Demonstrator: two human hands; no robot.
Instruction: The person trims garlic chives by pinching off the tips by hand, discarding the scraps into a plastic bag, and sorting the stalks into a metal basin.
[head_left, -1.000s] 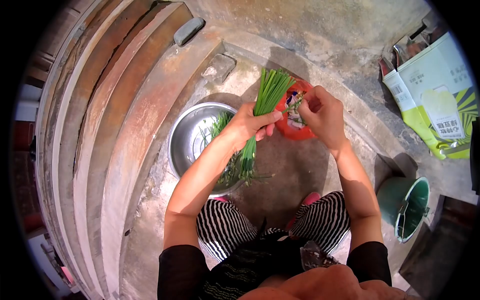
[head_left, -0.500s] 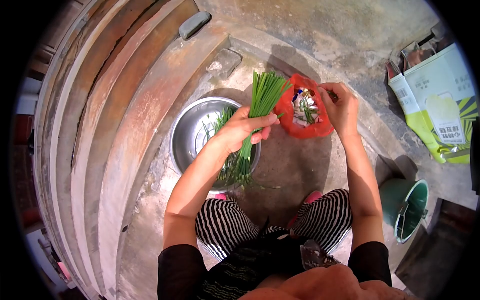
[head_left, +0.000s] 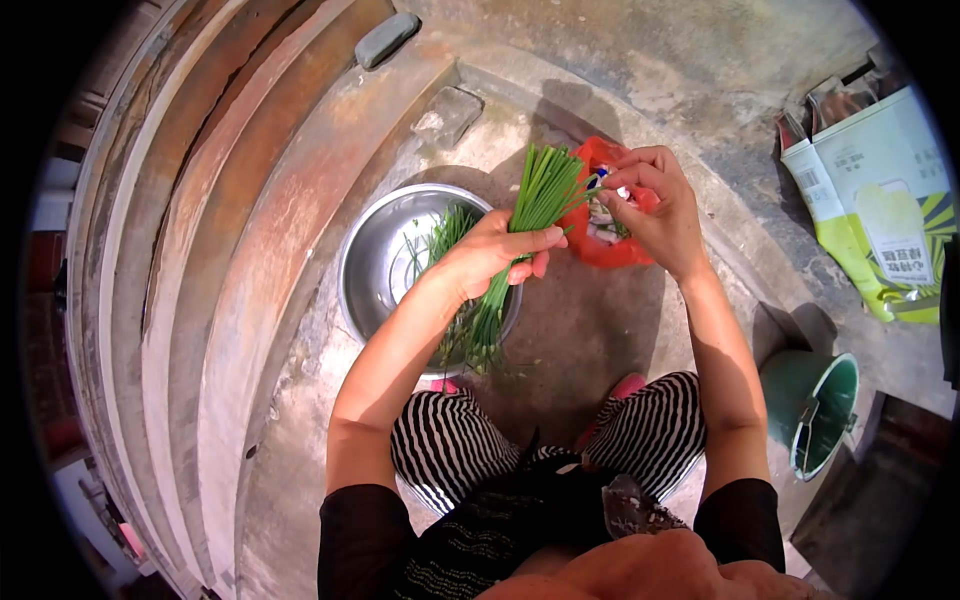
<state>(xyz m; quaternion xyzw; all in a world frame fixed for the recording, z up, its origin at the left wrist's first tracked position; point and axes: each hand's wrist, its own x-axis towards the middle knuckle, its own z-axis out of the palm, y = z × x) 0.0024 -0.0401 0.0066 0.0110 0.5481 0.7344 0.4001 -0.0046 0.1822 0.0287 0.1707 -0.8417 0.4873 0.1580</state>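
Observation:
My left hand (head_left: 500, 255) is wrapped round a thick bunch of green chives (head_left: 547, 195), the cut ends pointing up and away and the thin budded tips hanging down. My right hand (head_left: 655, 205) pinches the end of a single chive stalk that sticks out from the right side of the bunch. Behind and below my right hand sits an open red plastic bag (head_left: 597, 250) holding whitish and green scraps, partly covered by the hand. Under my left hand stands a steel basin (head_left: 375, 280) with more loose chives (head_left: 447, 235) inside.
Stone steps (head_left: 265, 230) curve along the left, with a grey stone (head_left: 387, 40) on one. A broken block (head_left: 448, 118) lies behind the basin. At the right are a green bucket (head_left: 808, 410) and a printed white-and-green package (head_left: 880, 200).
My right hand has moved left from above the bag's right edge to the bunch and now pinches a stalk. My left hand keeps its hold, the bunch leaning slightly more to the right.

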